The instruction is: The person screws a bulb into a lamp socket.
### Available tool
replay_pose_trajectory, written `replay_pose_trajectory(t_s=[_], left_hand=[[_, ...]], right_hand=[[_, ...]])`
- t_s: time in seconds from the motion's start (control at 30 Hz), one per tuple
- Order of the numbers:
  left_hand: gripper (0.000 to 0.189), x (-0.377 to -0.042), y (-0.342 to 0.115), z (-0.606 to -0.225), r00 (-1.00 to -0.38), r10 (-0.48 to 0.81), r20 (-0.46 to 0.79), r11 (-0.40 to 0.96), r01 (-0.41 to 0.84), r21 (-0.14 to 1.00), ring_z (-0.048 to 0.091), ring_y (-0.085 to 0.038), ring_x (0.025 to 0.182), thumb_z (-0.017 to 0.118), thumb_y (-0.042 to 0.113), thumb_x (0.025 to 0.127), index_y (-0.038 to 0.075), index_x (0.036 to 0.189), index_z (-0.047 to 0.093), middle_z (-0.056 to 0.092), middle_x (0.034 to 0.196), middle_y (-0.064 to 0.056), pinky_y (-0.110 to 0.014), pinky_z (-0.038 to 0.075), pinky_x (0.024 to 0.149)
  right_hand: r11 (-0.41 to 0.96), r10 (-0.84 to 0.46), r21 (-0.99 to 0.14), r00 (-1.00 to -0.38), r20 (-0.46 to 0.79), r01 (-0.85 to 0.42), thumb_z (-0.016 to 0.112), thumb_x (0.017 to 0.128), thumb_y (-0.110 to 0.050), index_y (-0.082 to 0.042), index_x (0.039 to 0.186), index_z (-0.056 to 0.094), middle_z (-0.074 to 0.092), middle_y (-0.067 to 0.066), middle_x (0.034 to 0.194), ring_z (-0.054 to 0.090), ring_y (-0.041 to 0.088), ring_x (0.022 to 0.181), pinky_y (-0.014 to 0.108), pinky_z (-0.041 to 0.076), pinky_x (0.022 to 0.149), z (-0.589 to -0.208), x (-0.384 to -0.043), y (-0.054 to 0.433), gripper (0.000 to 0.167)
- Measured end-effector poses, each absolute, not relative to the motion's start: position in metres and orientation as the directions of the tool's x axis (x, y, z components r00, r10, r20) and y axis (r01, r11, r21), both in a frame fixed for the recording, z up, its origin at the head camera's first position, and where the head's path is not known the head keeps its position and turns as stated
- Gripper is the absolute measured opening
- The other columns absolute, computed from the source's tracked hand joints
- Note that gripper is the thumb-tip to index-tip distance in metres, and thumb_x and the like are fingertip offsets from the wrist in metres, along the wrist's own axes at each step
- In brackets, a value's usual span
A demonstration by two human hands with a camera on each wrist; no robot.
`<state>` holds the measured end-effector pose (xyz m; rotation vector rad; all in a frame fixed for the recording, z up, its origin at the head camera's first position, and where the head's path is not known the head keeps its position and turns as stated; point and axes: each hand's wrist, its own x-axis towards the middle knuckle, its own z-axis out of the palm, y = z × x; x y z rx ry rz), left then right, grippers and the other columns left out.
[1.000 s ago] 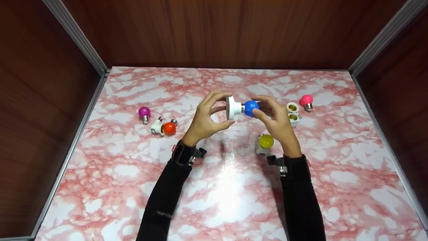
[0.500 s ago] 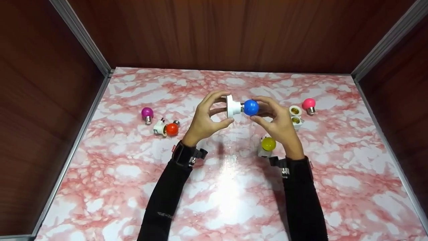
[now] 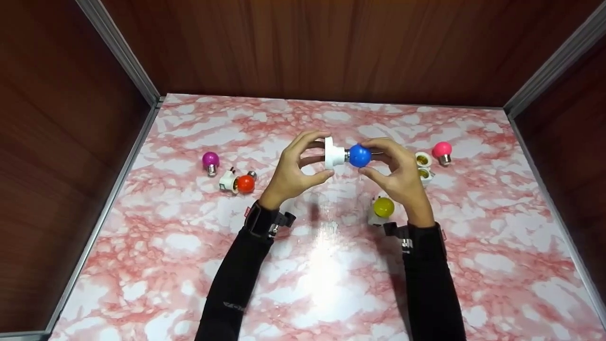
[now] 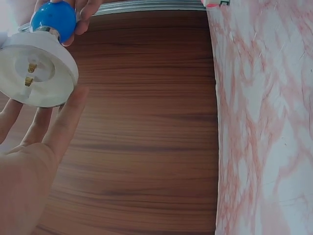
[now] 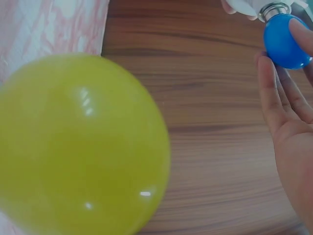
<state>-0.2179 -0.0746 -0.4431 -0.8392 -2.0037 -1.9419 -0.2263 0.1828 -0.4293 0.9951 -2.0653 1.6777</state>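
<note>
Above the middle of the table, my left hand (image 3: 294,166) holds a white lamp socket (image 3: 335,156) by the rim of its round base, thumb below and fingers above. A blue light bulb (image 3: 360,156) points its metal screw end into the socket's mouth, with some thread showing. My right hand (image 3: 402,177) pinches the bulb's globe between thumb and fingers. In the left wrist view, the hollow back of the socket (image 4: 41,68) shows two brass contacts. From the right wrist, the bulb (image 5: 284,41) appears at the top right. How deep the thread sits is hidden.
A yellow bulb (image 3: 384,207) on a white plug socket stands near my right wrist. Rightward lie a white double socket (image 3: 423,166) and a pink bulb (image 3: 442,148). On the left are a purple bulb (image 3: 210,159) and a red bulb (image 3: 245,183) at a plug socket. Wood panels (image 3: 303,52) enclose the table.
My right thumb has moved from the front of the blue bulb to its lower edge. Both hands still hold bulb and socket together. The whole view has shifted slightly.
</note>
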Motion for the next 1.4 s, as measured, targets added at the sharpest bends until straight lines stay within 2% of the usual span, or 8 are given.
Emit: replay_pose_trajectory(t_s=[0.17, 0.43, 0.73, 0.83, 0.97, 1.03, 1.2, 1.4], left_hand=[[0.073, -0.2180, -0.0731, -0.4423, -0.797, 0.242, 0.554, -0.044, 0.561, 0.827, 0.065, -0.027, 0.130, 0.089, 0.003, 0.081, -0.002, 0.146, 0.056, 0.059, 0.140, -0.021, -0.037, 0.064, 0.106], [0.072, -0.2179, -0.0716, -0.4439, -0.774, 0.250, 0.581, -0.035, 0.593, 0.805, 0.062, -0.026, 0.132, 0.091, 0.004, 0.080, -0.002, 0.144, 0.058, 0.057, 0.141, -0.020, -0.037, 0.063, 0.107], [0.070, -0.2183, -0.0712, -0.4461, -0.748, 0.265, 0.608, -0.027, 0.625, 0.780, 0.061, -0.026, 0.134, 0.091, 0.006, 0.081, -0.001, 0.143, 0.060, 0.056, 0.143, -0.019, -0.037, 0.063, 0.108], [0.070, -0.2184, -0.0708, -0.4466, -0.743, 0.270, 0.613, -0.020, 0.632, 0.775, 0.060, -0.028, 0.134, 0.091, 0.006, 0.080, -0.001, 0.143, 0.060, 0.055, 0.144, -0.019, -0.037, 0.062, 0.109], [0.070, -0.2184, -0.0701, -0.4475, -0.745, 0.268, 0.611, -0.022, 0.629, 0.777, 0.060, -0.028, 0.134, 0.091, 0.000, 0.079, -0.001, 0.142, 0.061, 0.055, 0.144, -0.019, -0.037, 0.062, 0.109], [0.071, -0.2181, -0.0698, -0.4474, -0.747, 0.264, 0.610, -0.025, 0.627, 0.778, 0.060, -0.027, 0.134, 0.090, -0.004, 0.078, -0.002, 0.142, 0.060, 0.055, 0.143, -0.019, -0.036, 0.062, 0.109], [0.071, -0.2172, -0.0696, -0.4453, -0.745, 0.260, 0.614, -0.053, 0.624, 0.780, 0.061, -0.027, 0.132, 0.089, -0.005, 0.078, -0.004, 0.142, 0.059, 0.056, 0.141, -0.021, -0.039, 0.063, 0.109], [0.071, -0.2167, -0.0698, -0.4439, -0.767, 0.241, 0.595, -0.049, 0.603, 0.796, 0.062, -0.027, 0.132, 0.090, 0.001, 0.080, -0.003, 0.144, 0.057, 0.057, 0.140, -0.021, -0.038, 0.064, 0.107]], right_hand=[[0.095, -0.324, -0.744, -0.727, 0.605, -0.661, 0.079, 0.082, 0.018, 0.011, 0.129, 0.067, 0.074, -0.007, 0.126, 0.074, 0.006, 0.110, 0.020, 0.062, 0.100, -0.4281, -0.2246, 0.1848, 0.049], [0.145, -0.316, -0.786, -0.781, 0.539, -0.601, 0.077, 0.088, 0.012, 0.009, 0.133, 0.066, 0.077, 0.007, 0.121, 0.073, 0.006, 0.105, 0.017, 0.063, 0.095, -0.4289, -0.2226, 0.1872, 0.046], [0.178, -0.298, -0.826, -0.830, 0.472, -0.535, 0.074, 0.095, 0.004, 0.005, 0.132, 0.068, 0.078, 0.015, 0.120, 0.073, 0.004, 0.104, 0.016, 0.063, 0.092, -0.4280, -0.2208, 0.1870, 0.038], [0.183, -0.277, -0.848, -0.853, 0.441, -0.498, 0.072, 0.096, 0.003, 0.007, 0.129, 0.070, 0.078, 0.016, 0.113, 0.074, 0.004, 0.098, 0.016, 0.064, 0.087, -0.4273, -0.2200, 0.1859, 0.033], [0.178, -0.250, -0.863, -0.870, 0.424, -0.472, 0.072, 0.097, 0.003, 0.008, 0.125, 0.072, 0.077, 0.000, 0.107, 0.073, 0.005, 0.092, 0.017, 0.064, 0.084, -0.4267, -0.2199, 0.1843, 0.029], [0.170, -0.243, -0.864, -0.870, 0.430, -0.474, 0.072, 0.097, 0.002, 0.007, 0.126, 0.072, 0.078, 0.003, 0.111, 0.074, 0.006, 0.096, 0.017, 0.064, 0.088, -0.4269, -0.2202, 0.1835, 0.030], [0.088, -0.239, -0.855, -0.844, 0.481, -0.512, 0.071, 0.096, 0.005, 0.007, 0.131, 0.068, 0.073, 0.022, 0.128, 0.074, 0.011, 0.109, 0.020, 0.063, 0.098, -0.4259, -0.2201, 0.1811, 0.035], [0.004, -0.246, -0.808, -0.784, 0.570, -0.589, 0.072, 0.095, 0.008, 0.015, 0.120, 0.066, 0.071, 0.019, 0.129, 0.075, 0.015, 0.115, 0.025, 0.064, 0.099, -0.4266, -0.2208, 0.1790, 0.027]])
